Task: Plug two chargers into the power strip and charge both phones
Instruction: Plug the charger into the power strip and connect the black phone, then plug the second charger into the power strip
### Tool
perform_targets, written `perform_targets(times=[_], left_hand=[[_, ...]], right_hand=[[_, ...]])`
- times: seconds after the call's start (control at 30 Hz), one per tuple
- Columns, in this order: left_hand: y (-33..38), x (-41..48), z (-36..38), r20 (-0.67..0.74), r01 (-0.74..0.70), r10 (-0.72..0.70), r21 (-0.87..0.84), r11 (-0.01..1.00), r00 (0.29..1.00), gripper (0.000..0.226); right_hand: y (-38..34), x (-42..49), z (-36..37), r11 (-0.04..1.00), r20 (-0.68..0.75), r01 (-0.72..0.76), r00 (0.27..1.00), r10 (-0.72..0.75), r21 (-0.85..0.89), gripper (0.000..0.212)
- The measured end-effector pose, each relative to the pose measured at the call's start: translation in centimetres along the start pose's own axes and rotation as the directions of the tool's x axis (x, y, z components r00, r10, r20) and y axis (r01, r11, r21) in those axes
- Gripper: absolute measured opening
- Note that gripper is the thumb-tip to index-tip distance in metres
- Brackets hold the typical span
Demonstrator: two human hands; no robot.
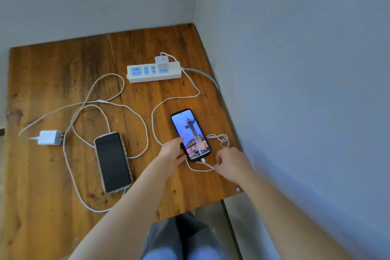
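A white power strip (147,76) lies at the back of the wooden table (52,186). One white charger (161,61) stands plugged into its right socket. Its cable (153,120) loops down to a lit phone (191,135) and enters the phone's bottom end. My left hand (172,152) grips that phone's left edge. My right hand (229,161) pinches the cable just past the plug. A second phone (113,161) with a dark screen lies to the left, a cable at its bottom end. The second charger (50,137) lies unplugged at the table's left.
Grey walls close off the back and right side of the table. The strip's grey lead (207,79) runs off the right edge. The second charger's long cable (105,101) sprawls in loops across the middle. My knees show below the front edge.
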State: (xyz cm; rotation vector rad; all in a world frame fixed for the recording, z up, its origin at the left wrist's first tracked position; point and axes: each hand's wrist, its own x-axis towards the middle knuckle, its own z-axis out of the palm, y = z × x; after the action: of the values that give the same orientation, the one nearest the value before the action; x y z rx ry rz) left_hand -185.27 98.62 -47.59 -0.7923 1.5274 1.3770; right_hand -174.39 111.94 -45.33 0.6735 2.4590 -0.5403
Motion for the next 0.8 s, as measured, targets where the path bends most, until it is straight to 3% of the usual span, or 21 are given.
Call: perform_targets(times=[0.27, 0.43, 0.63, 0.8], left_hand=[[2.2, -2.6, -7.4, -0.127, -0.155, 0.164, 0.074, 0.985, 0.978, 0.035], [3.6, -2.6, -15.6, -0.297, -0.262, 0.296, 0.147, 0.954, 0.908, 0.034], [3.1, -1.1, -25.3, -0.475, -0.243, 0.354, 0.28, 0.929, 0.805, 0.034], [1.9, 0.3, -31.4, -0.474, -0.174, 0.455, 0.524, 0.834, 0.754, 0.046]], right_hand=[[-7.6, 1.5, -1.7, 0.99, -0.006, 0.131, 0.991, -0.131, 0.042, 0.013], [-15.6, 3.1, -1.0, 0.97, 0.037, 0.242, 0.969, -0.243, 0.031, 0.012], [-27.0, 5.0, 2.1, 0.943, 0.109, 0.332, 0.936, -0.334, 0.029, 0.013], [-35.1, 6.6, 5.7, 0.91, 0.102, 0.415, 0.906, -0.411, -0.016, 0.028]])
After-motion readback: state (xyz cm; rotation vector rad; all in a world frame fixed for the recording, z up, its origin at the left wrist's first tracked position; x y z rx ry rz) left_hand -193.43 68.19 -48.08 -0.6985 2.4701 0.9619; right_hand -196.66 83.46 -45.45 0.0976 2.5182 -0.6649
